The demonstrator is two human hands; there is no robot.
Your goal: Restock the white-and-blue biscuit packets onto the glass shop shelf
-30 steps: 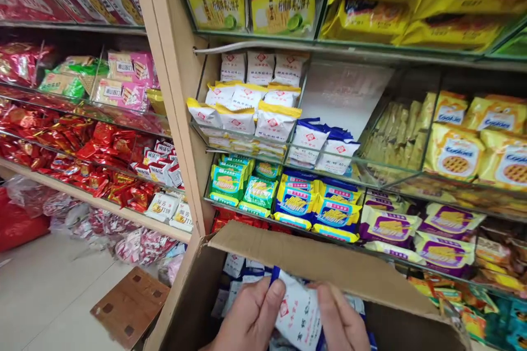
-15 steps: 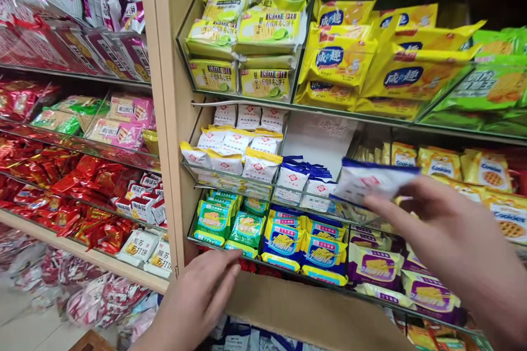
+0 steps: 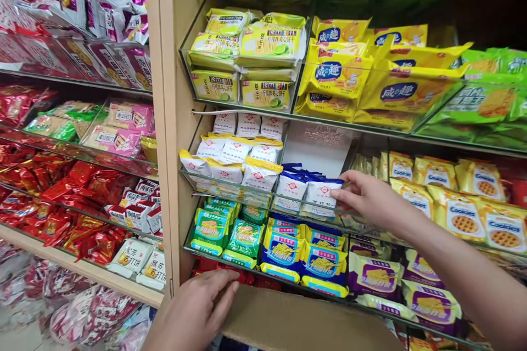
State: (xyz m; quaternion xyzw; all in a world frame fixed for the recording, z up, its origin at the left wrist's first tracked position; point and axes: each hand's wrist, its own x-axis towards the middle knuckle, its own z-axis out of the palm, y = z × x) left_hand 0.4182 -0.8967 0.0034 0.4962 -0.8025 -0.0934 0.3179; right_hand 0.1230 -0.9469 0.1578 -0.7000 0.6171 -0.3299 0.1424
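right hand (image 3: 364,196): reaching in from the right of my feed, thumb by the printed face, fingertips at the blue top edge; i read that as a pinch on the upper right corner, though how firm i can't tell.
white-and-blue packet (image 3: 319,197): in the clear-fronted bin (image 3: 349,223), directly left of those fingertips and touching them. that contact is the relation i'm minding.
packet's axis: blue seam up and running roughly across, body dropping toward the bin front; the lower end is hard to make out, so i can't call the longer side.
nearer hand: the right, plainly; the left is well apart, down and to the left.
left hand (image 3: 201,301): fingers loosely curled beside the cardboard flap (image 3: 304,318), no packet showing in it; whether it grips the flap i can't tell.
neighbours: a second blue-topped packet (image 3: 290,192) stands just left of the touched one, and yellow-topped white packets (image 3: 261,174) fill the next bin along.
further out: blue-and-yellow biscuit packs (image 3: 284,249) below, yellow cookies packs (image 3: 467,222) to the right, lemon sandwich biscuits (image 3: 272,44) above.
since half a second ago: the right hand had a packet up in the air, off to the right; now it's over at the bin, with none in mid-air. left hand sits about where it was.
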